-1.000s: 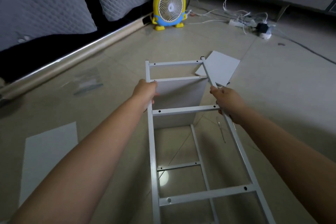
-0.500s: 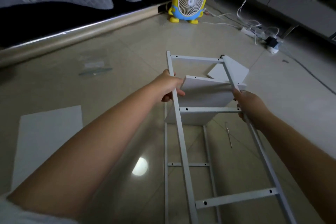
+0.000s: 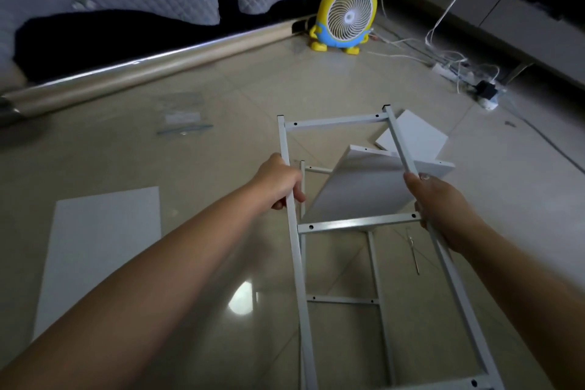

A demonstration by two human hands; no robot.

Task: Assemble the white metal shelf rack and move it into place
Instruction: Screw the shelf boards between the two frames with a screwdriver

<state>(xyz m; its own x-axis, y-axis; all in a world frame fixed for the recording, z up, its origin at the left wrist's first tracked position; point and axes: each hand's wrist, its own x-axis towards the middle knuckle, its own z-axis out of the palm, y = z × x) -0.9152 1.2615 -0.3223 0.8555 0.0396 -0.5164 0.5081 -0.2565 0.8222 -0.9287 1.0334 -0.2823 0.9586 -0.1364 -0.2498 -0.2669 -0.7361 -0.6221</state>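
1. Fingers (image 3: 296,194) of our left hand (image 3: 280,182) curl round the left rail of the white ladder-like side frame (image 3: 357,224); our right hand (image 3: 443,209) grips its right rail.
2. We hold that frame tilted above the tiled floor (image 3: 221,152), over a second frame (image 3: 342,300) beneath it.
3. Between the two, a white shelf board (image 3: 364,187) leans at a slant.
4. Another board (image 3: 101,250) lies flat to our left.

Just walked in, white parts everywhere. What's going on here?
A person is assembling a white metal shelf rack on the floor. The left hand and right hand each grip a rail of one ladder-like side frame, held above a tilted white shelf board and a second frame lying below. Another white panel lies on the floor to the left, not fitted.
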